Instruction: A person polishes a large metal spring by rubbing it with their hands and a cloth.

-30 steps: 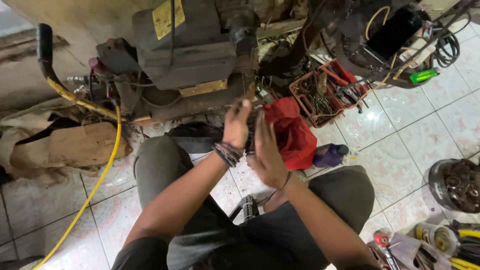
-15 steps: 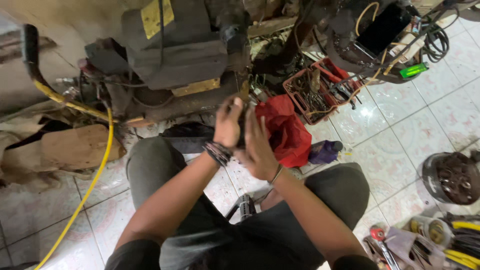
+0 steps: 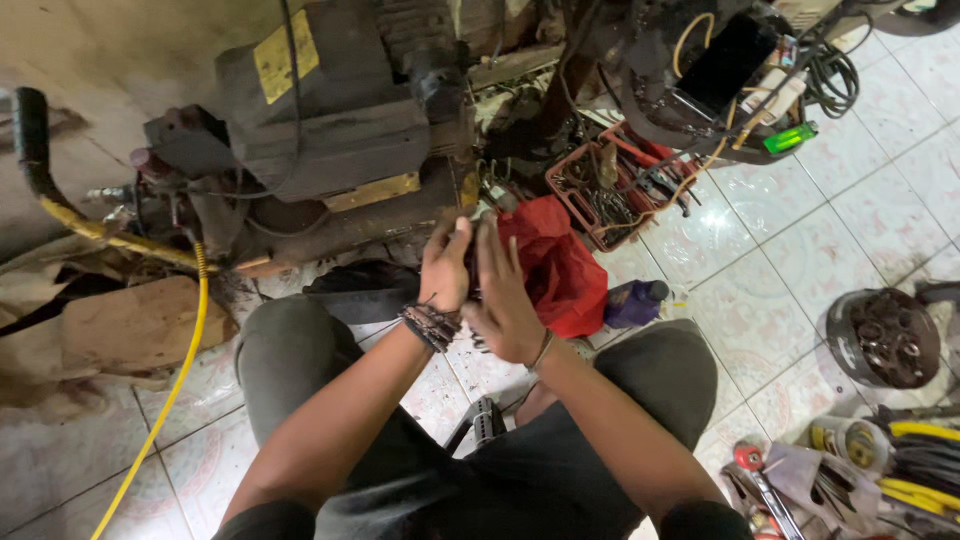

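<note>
Fingers of your left hand [image 3: 447,268] look curled around a small dark part [image 3: 471,262] you hold between your knees, while your right hand [image 3: 505,292] lies spread-fingered against it, so a greasy slip could drop it onto the tiles [image 3: 800,250].

Bare forearms; a stack of dark beaded bracelets [image 3: 431,326] circles the left wrist, a thin band [image 3: 543,350] the right; dark grey trousers [image 3: 300,370].
</note>
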